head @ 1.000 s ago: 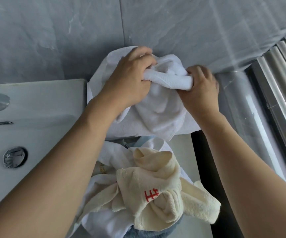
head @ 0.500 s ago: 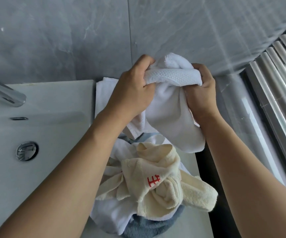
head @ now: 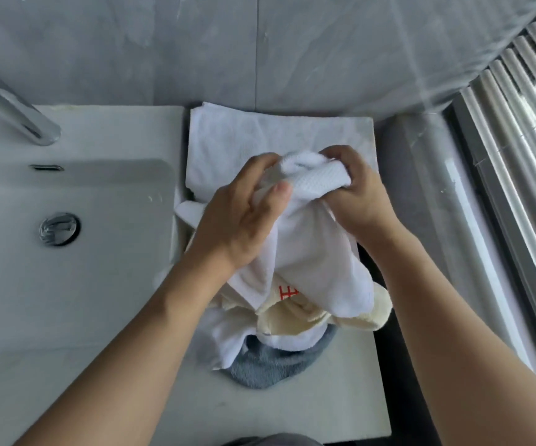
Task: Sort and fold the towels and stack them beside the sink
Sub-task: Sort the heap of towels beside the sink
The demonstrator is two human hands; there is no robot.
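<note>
We hold a white towel (head: 308, 239) bunched at its top edge, lifted above the heap on the surface (head: 292, 413) to the right of the sink (head: 76, 284). Our left hand (head: 240, 220) has its grip closed on the left end of that gathered edge, thumb laid across the front of the cloth and fingers curled behind it. Our right hand (head: 356, 194) has its grip closed on the right end, fingers wrapped over the ribbed border, so the two hands sit close together with the bunched edge between them. The rest of the white towel hangs down from our hands and drapes over the heap below. In that heap a cream towel (head: 292, 313) with a red embroidered mark (head: 289, 291) shows just under the hanging cloth, a grey-blue towel (head: 269, 365) lies at the bottom toward us, and more white cloth (head: 224, 336) spills to the left. Behind our hands a white towel lies spread flat (head: 260, 136) on the surface against the grey tiled wall (head: 195, 43), just beside the sink's rim. The tap (head: 12, 104) stands at the far left, and the drain plug (head: 59, 228) sits in the basin.
</note>
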